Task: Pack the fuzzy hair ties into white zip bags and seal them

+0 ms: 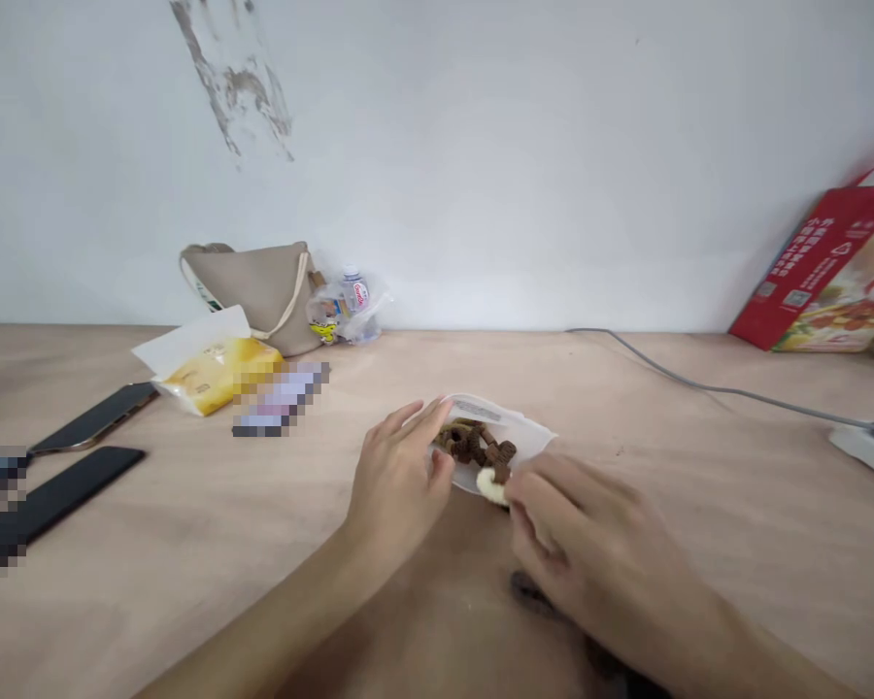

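A small clear plastic bag (519, 434) lies on the wooden table (437, 369), holding several brown snack pieces (479, 447). My left hand (400, 476) rests on the bag's left edge, with the fingers curled over it and the thumb touching the snacks. My right hand (583, 544) is at the bag's near right side, fingers pinched on a pale yellowish piece (490, 485) at the bag's mouth.
A beige pouch (262, 291), a yellow packet (215, 374) and a clear wrapper with a small bottle (346, 306) sit at the back left. Two dark phones (80, 447) lie at the left. A red box (830, 272) leans at the right, near a grey cable (699, 386) and white power strip (870, 447).
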`<act>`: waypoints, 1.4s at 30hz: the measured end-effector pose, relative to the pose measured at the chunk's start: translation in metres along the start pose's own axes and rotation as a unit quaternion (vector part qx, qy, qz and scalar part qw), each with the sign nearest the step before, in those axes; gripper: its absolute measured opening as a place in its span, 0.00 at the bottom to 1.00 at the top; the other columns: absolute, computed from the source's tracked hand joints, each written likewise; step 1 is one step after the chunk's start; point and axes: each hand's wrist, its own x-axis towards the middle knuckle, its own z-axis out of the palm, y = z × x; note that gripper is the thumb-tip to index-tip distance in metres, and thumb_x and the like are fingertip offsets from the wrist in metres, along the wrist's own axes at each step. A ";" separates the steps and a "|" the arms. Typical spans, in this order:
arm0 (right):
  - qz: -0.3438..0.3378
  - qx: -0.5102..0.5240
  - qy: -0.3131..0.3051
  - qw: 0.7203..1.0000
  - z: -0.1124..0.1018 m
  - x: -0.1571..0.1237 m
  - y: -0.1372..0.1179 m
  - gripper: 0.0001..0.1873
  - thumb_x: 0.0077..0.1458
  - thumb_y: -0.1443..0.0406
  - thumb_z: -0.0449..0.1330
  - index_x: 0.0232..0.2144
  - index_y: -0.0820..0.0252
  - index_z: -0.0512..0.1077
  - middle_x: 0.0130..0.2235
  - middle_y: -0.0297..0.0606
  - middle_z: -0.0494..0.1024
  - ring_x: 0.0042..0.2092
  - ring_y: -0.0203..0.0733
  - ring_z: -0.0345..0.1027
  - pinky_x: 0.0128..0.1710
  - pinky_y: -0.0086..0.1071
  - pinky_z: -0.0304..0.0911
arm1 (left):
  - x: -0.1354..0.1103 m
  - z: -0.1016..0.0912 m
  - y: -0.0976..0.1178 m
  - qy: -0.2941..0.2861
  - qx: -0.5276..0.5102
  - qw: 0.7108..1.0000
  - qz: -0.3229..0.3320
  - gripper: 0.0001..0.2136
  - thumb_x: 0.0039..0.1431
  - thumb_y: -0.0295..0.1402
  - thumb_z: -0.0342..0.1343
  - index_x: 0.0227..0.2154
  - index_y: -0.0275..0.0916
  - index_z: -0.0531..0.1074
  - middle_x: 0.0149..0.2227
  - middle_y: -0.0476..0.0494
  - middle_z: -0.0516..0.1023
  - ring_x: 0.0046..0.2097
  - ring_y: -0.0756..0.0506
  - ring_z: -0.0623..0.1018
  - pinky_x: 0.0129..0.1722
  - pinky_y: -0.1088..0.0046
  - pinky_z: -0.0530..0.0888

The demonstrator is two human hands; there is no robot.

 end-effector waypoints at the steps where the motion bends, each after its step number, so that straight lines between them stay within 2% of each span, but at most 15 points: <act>1: 0.001 0.019 0.017 1.000 -0.002 0.005 0.002 0.10 0.52 0.76 0.50 0.29 0.58 0.67 0.31 0.34 0.74 0.32 0.38 0.68 0.32 0.31 0.61 | 0.000 0.000 -0.001 0.003 -0.003 1.000 0.004 0.23 0.52 0.22 0.46 0.52 0.38 0.69 0.51 0.45 0.75 0.56 0.41 0.70 0.54 0.58 0.68; 5: 0.004 0.086 0.016 0.996 -0.010 0.013 0.016 0.11 0.57 0.73 0.50 0.40 0.57 0.67 0.41 0.37 0.76 0.42 0.38 0.71 0.40 0.30 0.65 | -0.002 0.001 -0.002 0.010 -0.013 1.000 0.012 0.23 0.52 0.23 0.46 0.52 0.38 0.68 0.51 0.44 0.75 0.55 0.40 0.70 0.53 0.57 0.69; 7: 0.029 0.078 0.017 0.996 -0.016 0.005 0.028 0.09 0.59 0.70 0.50 0.40 0.55 0.68 0.39 0.36 0.76 0.39 0.38 0.71 0.37 0.30 0.67 | -0.002 0.001 -0.002 0.005 -0.014 1.000 0.006 0.23 0.52 0.22 0.46 0.52 0.37 0.69 0.51 0.43 0.75 0.55 0.40 0.70 0.54 0.57 0.68; 10: 0.107 0.034 0.011 0.994 -0.028 -0.020 0.051 0.07 0.59 0.66 0.51 0.38 0.54 0.69 0.32 0.35 0.75 0.29 0.36 0.69 0.26 0.27 0.66 | -0.001 -0.001 0.000 -0.003 -0.017 1.000 -0.007 0.24 0.51 0.21 0.47 0.52 0.38 0.69 0.52 0.45 0.75 0.54 0.42 0.71 0.54 0.59 0.69; 13: 0.168 0.020 -0.055 0.984 -0.037 -0.050 0.070 0.08 0.59 0.63 0.52 0.37 0.53 0.70 0.23 0.30 0.72 0.21 0.35 0.64 0.18 0.26 0.61 | -0.001 -0.002 0.002 -0.002 -0.023 1.000 -0.011 0.25 0.50 0.20 0.47 0.52 0.41 0.69 0.51 0.47 0.75 0.53 0.43 0.73 0.53 0.63 0.71; 16: 0.150 0.061 -0.166 0.973 -0.039 -0.070 0.076 0.12 0.58 0.68 0.49 0.40 0.52 0.70 0.31 0.34 0.76 0.29 0.37 0.71 0.26 0.29 0.67 | -0.001 -0.001 0.004 -0.005 -0.028 1.000 -0.011 0.25 0.51 0.21 0.47 0.52 0.41 0.69 0.51 0.47 0.75 0.52 0.43 0.73 0.52 0.65 0.71; 19: 0.119 0.067 -0.215 0.967 -0.036 -0.079 0.076 0.15 0.56 0.71 0.49 0.42 0.51 0.69 0.42 0.38 0.76 0.40 0.39 0.72 0.38 0.33 0.68 | -0.002 0.002 0.005 -0.010 -0.033 0.999 -0.005 0.25 0.51 0.21 0.46 0.53 0.37 0.68 0.51 0.45 0.75 0.52 0.43 0.73 0.53 0.65 0.71; 22: 0.127 -0.003 -0.209 0.970 -0.031 -0.085 0.080 0.10 0.57 0.68 0.51 0.37 0.52 0.71 0.36 0.36 0.77 0.33 0.38 0.73 0.31 0.31 0.68 | -0.003 0.004 0.004 -0.007 -0.036 0.999 0.004 0.25 0.50 0.21 0.46 0.53 0.36 0.68 0.51 0.44 0.75 0.52 0.44 0.73 0.53 0.65 0.71; 25: 0.105 -0.052 -0.122 0.986 -0.032 -0.086 0.082 0.09 0.58 0.66 0.51 0.36 0.54 0.70 0.29 0.32 0.77 0.23 0.36 0.70 0.22 0.29 0.64 | -0.004 0.006 0.003 -0.002 -0.044 0.999 0.018 0.25 0.51 0.22 0.45 0.53 0.37 0.68 0.51 0.44 0.75 0.53 0.44 0.73 0.52 0.64 0.71; 28: 0.044 -0.064 0.003 0.997 -0.038 -0.071 0.070 0.05 0.57 0.67 0.54 0.37 0.54 0.68 0.30 0.33 0.77 0.26 0.35 0.71 0.26 0.27 0.65 | -0.005 0.008 0.002 -0.002 -0.055 0.998 0.036 0.24 0.52 0.23 0.45 0.53 0.37 0.68 0.51 0.45 0.75 0.53 0.45 0.72 0.53 0.64 0.70; 30: -0.010 -0.049 0.034 0.998 -0.040 -0.051 0.055 0.06 0.57 0.69 0.56 0.37 0.54 0.67 0.33 0.34 0.77 0.32 0.35 0.72 0.33 0.26 0.66 | -0.006 0.008 0.003 0.001 -0.062 0.997 0.045 0.23 0.52 0.24 0.45 0.53 0.37 0.68 0.51 0.45 0.75 0.53 0.44 0.72 0.54 0.64 0.70; 32: -0.053 -0.017 0.008 0.998 -0.038 -0.029 0.041 0.08 0.58 0.71 0.54 0.40 0.56 0.66 0.38 0.37 0.77 0.38 0.36 0.72 0.39 0.27 0.67 | -0.007 0.009 0.004 0.004 -0.066 0.996 0.054 0.23 0.53 0.25 0.45 0.53 0.37 0.68 0.52 0.45 0.74 0.53 0.44 0.72 0.54 0.64 0.70; 35: -0.067 0.028 -0.050 0.996 -0.029 -0.009 0.034 0.13 0.60 0.73 0.49 0.45 0.59 0.67 0.47 0.40 0.75 0.46 0.39 0.70 0.45 0.31 0.66 | -0.008 0.008 0.005 0.006 -0.065 0.996 0.061 0.23 0.53 0.26 0.46 0.53 0.38 0.68 0.52 0.45 0.74 0.53 0.44 0.72 0.54 0.64 0.70; 39: -0.020 0.073 -0.090 0.993 -0.026 -0.023 0.049 0.13 0.59 0.73 0.49 0.41 0.58 0.70 0.40 0.38 0.77 0.40 0.38 0.72 0.37 0.30 0.68 | -0.010 0.007 0.005 0.002 -0.063 0.996 0.060 0.23 0.53 0.26 0.46 0.54 0.38 0.67 0.53 0.46 0.73 0.54 0.44 0.71 0.55 0.65 0.69; 42: 0.038 0.069 -0.160 0.984 -0.031 -0.042 0.065 0.13 0.58 0.73 0.50 0.39 0.55 0.71 0.34 0.35 0.77 0.34 0.38 0.72 0.32 0.31 0.67 | -0.010 0.007 0.006 0.001 -0.060 0.997 0.054 0.24 0.52 0.25 0.46 0.54 0.37 0.67 0.53 0.46 0.73 0.54 0.44 0.71 0.55 0.65 0.69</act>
